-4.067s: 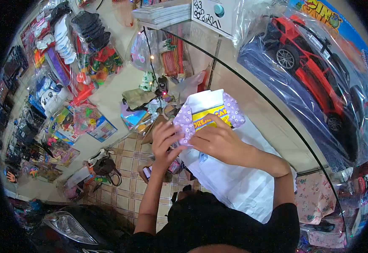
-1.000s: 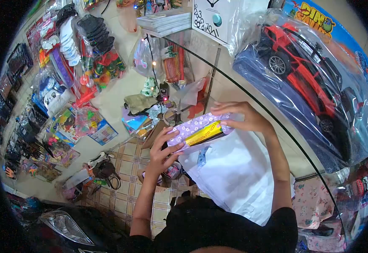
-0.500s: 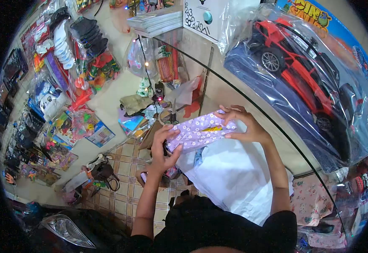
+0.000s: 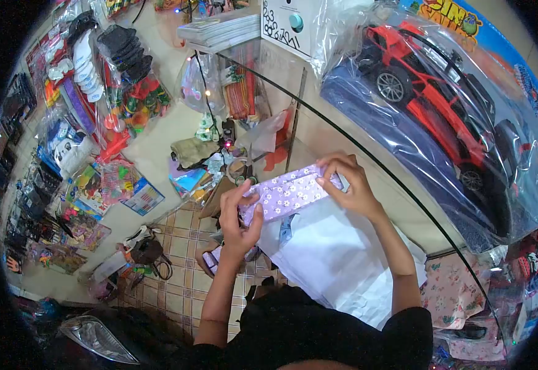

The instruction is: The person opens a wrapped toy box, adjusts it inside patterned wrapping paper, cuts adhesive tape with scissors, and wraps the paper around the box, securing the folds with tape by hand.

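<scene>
Between my two hands is a long, flat package wrapped in purple paper with white flowers (image 4: pixel 290 194). My left hand (image 4: pixel 238 219) grips its left end, thumb below and fingers above. My right hand (image 4: pixel 350 185) pinches the right end, with thumb and forefinger close together at the paper's upper edge. Patterned paper covers the package's upper face, and what lies inside is hidden. Beneath it, large white sheets (image 4: pixel 349 253) spread across my lap.
At the right, a red toy car (image 4: pixel 432 105) sits in clear wrapping beyond a dark curved glass edge (image 4: pixel 367 157). Bagged goods (image 4: pixel 136 98) and a stack of booklets (image 4: pixel 226 31) lie on the pale surface. Tiled floor (image 4: pixel 176 246) shows at lower left.
The yellow patch that showed through a gap in the purple paper is now covered. My right fingers have drawn together at the right end. The view has shifted slightly.
</scene>
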Demonstrator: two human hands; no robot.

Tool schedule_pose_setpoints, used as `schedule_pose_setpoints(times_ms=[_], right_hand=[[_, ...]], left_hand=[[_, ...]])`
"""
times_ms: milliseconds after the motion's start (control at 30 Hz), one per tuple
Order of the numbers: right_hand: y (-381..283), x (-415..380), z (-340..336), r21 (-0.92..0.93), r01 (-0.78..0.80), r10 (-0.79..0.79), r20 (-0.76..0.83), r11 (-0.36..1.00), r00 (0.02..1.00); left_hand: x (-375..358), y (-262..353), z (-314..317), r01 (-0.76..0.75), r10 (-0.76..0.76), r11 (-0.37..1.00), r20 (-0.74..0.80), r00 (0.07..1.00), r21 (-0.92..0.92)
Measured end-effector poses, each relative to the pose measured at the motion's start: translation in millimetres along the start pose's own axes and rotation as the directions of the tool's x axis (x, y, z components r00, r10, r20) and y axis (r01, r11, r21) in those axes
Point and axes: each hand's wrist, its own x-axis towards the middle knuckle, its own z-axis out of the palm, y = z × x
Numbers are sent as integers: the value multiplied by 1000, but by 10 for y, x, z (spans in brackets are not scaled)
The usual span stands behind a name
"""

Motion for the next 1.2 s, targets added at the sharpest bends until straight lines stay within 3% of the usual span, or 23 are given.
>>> schedule_pose_setpoints(times_ms=[100,300,400,600,700,800,900,1000,1200], right_hand=[[75,-7,56,77,-12,16,-52,997,999],[228,-4,14,19,86,-85,-19,996,996],[329,-32,-19,107,66,-71,45,992,996],[243,-101,32,115,131,-132,1,985,991],[186,-75,56,31,212,-212,5,977,977],[143,-118,-5,-32,156,-154,63,987,986],[66,-122,-1,31,165,-167,69,986,984],[59,-119,40,1,216,-216,-22,976,976],[88,-106,120,19,208,-206,-79,978,975]], left_hand=[[11,-25,-9,-53,53,998,3,999,22],[90,8,-60,-145,128,966,89,988,213],[75,-24,-19,-9,8,1000,36,999,16],[222,100,-165,-186,136,957,224,965,224],[181,-20,-225,-234,173,947,266,948,219],[166,61,-228,-202,143,954,256,956,223],[122,44,-177,-116,87,982,188,978,151],[137,197,-96,-22,12,997,130,991,71],[95,44,12,-50,54,995,48,997,-81]])
